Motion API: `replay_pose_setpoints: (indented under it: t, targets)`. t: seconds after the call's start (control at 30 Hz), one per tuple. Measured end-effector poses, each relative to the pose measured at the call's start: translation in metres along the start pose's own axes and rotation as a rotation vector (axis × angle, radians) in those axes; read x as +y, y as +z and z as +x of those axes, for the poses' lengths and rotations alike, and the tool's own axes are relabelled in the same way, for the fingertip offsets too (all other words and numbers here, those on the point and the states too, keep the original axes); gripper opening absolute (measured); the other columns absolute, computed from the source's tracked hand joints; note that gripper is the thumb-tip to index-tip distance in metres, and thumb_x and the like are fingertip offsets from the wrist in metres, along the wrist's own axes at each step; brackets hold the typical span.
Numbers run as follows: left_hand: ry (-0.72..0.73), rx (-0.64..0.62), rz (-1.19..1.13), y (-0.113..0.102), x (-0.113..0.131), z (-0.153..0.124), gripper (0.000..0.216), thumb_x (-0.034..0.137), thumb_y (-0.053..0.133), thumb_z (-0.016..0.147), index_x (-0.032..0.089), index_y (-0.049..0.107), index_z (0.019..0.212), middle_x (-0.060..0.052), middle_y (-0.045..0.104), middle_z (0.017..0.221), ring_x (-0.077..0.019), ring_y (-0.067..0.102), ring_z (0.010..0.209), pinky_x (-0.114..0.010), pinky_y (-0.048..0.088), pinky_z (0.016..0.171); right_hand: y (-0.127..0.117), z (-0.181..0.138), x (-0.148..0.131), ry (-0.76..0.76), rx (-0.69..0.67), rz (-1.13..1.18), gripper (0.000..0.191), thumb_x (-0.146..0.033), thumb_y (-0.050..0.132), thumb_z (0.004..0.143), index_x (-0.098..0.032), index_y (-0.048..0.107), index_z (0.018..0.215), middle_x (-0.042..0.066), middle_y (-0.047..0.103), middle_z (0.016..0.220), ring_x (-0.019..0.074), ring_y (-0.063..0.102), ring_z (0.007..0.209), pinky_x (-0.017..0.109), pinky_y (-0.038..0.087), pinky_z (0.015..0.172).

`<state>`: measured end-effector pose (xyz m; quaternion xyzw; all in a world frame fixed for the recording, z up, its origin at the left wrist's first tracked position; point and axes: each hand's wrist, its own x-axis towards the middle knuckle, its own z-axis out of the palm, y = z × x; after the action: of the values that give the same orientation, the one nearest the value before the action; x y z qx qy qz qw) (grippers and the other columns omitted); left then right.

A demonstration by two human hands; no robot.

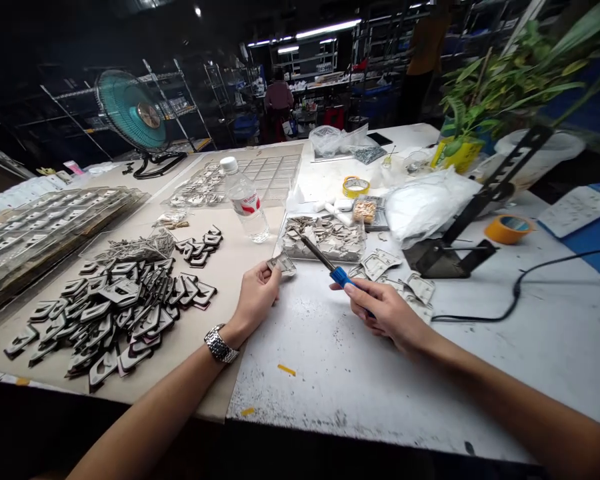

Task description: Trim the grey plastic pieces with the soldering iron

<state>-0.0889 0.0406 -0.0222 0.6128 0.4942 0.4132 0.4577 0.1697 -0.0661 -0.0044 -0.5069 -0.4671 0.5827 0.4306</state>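
Note:
My left hand, with a metal watch on the wrist, pinches a small flat metal part just above the white table. My right hand grips a soldering iron by its blue handle, and the dark tip points up-left toward a shallow tray of metal parts. Several loose metal parts lie by my right hand.
A heap of dark flat pieces covers the brown sheet at left. Also here are a water bottle, clear trays, a fan, a black iron stand, tape rolls, a black cable and a plant. A person stands far back.

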Motion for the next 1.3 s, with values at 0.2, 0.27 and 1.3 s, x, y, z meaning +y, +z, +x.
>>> replay_pose_setpoints:
  t: [0.2, 0.27, 1.3]
  targets:
    - [0.064, -0.185, -0.014, 0.027, 0.003, -0.009, 0.040, 0.055, 0.075, 0.100, 0.015, 0.073, 0.104, 0.001, 0.066, 0.062, -0.0125, 0.060, 0.047, -0.021, 0.048, 0.046, -0.021, -0.003, -0.028, -0.011, -0.051, 0.443, 0.039, -0.055, 0.065, 0.104, -0.021, 0.072, 0.122, -0.008, 0.034, 0.070, 0.0097, 0.013, 0.052, 0.023, 0.013, 0.041]
    - [0.035, -0.267, -0.047, 0.047, 0.005, -0.015, 0.046, 0.054, 0.074, 0.101, 0.015, 0.072, 0.124, 0.000, 0.069, 0.065, -0.0148, 0.066, 0.051, -0.021, 0.050, 0.047, -0.029, -0.004, -0.036, -0.055, -0.053, 0.500, 0.037, -0.053, 0.062, 0.105, -0.021, 0.072, 0.120, -0.008, 0.031, 0.070, 0.0104, 0.010, 0.052, 0.023, 0.014, 0.040]
    - [-0.052, 0.230, 0.537, -0.285, 0.017, -0.032, 0.070, 0.065, 0.094, 0.071, 0.018, 0.081, 0.121, -0.018, 0.082, 0.127, -0.0351, 0.076, 0.115, -0.046, 0.060, 0.104, -0.013, -0.007, -0.017, -0.234, 0.151, 0.344, 0.035, -0.062, 0.068, 0.098, -0.035, 0.082, 0.117, 0.001, 0.035, 0.074, 0.0145, 0.025, 0.053, 0.045, 0.011, 0.052]
